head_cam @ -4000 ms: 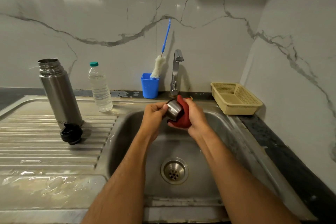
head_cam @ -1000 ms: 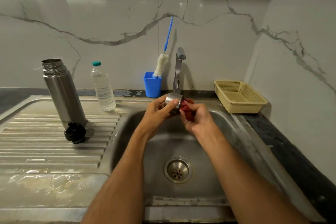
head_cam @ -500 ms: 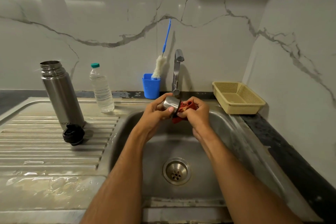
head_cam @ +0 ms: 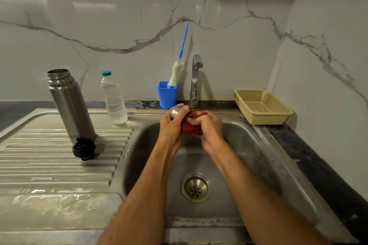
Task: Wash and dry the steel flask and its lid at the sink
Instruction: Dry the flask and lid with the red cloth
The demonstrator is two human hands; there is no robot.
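Since half a second ago my right hand has rolled over the red cloth, so its knuckles now face up and its fingers are curled tight, bunching the cloth against the mouth of the steel lid cup. My left hand grips that cup from the side, thumb laid along its top edge, fingers wrapped round it underneath. Both hands touch each other through the cloth, held above the far edge of the sink basin, just in front of the tap.

Out to the left, the steel flask stands upright and uncapped on the ribbed drainboard, with its black stopper lying against its foot. A clear water bottle with a green cap stands just behind and to the right of it. A blue cup holding a bottle brush sits beside the tap. To the right, a yellow basket rests on the counter corner. The drain lies below my forearms.
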